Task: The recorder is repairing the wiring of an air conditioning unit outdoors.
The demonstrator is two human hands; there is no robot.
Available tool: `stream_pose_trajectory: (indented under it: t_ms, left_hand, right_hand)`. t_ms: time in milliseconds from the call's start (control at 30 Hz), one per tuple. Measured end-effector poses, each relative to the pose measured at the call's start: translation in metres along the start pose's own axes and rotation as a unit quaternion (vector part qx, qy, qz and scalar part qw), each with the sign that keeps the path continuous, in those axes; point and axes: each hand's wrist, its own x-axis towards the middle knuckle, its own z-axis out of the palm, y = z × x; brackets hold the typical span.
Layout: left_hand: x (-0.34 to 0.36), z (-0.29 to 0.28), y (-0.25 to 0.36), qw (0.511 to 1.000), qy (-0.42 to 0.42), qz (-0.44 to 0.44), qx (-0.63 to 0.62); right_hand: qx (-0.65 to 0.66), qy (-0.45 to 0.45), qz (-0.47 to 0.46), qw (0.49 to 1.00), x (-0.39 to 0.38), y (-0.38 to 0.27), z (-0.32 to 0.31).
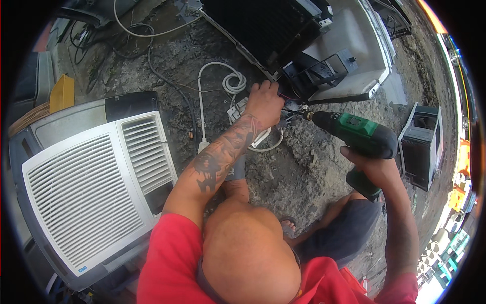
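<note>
My right hand (373, 167) is wrapped round the grip of a green and black cordless drill (358, 130). The drill lies level, its bit pointing left at a small cluster of wires and parts (292, 115). Beside the bit's tip is my left hand (266, 104), fingers curled down over that cluster; what they grip is hidden beneath them. A white electrical part (236, 110) shows partly under my left wrist. Just past my fingers stands an opened air conditioner chassis with a black finned coil (258, 33) and a black bracket (324, 71).
A window air conditioner with a white louvred front (83, 195) lies at the left. A coiled white cord (234, 82) and dark cables (164, 76) trail over the rough ground. At the right stands a grey metal box (421, 147). My bent knee (248, 248) is close below.
</note>
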Motion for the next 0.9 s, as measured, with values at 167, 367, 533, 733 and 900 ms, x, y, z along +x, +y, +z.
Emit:
stream_pose_trajectory:
  t_ms: [167, 367, 533, 733, 900]
  left_hand:
    - [-0.002, 0.000, 0.004, 1.000, 0.014, 0.003, -0.005]
    - [0.005, -0.003, 0.008, 0.999, 0.028, -0.025, -0.015]
    - [-0.003, -0.001, 0.023, 0.999, 0.032, -0.038, 0.002]
    - [-0.024, 0.003, 0.039, 0.996, 0.050, -0.070, -0.012]
    - [-0.024, 0.019, 0.048, 0.994, 0.048, -0.089, 0.028]
  right_hand:
    - [0.070, 0.032, 0.154, 0.985, -0.012, 0.025, 0.002]
    - [0.175, 0.047, 0.183, 0.966, -0.020, 0.070, 0.007]
    - [0.239, 0.057, 0.196, 0.949, -0.024, 0.093, 0.011]
    - [0.268, 0.057, 0.207, 0.939, -0.023, 0.109, 0.019]
    - [0.309, 0.065, 0.211, 0.925, -0.027, 0.120, 0.023]
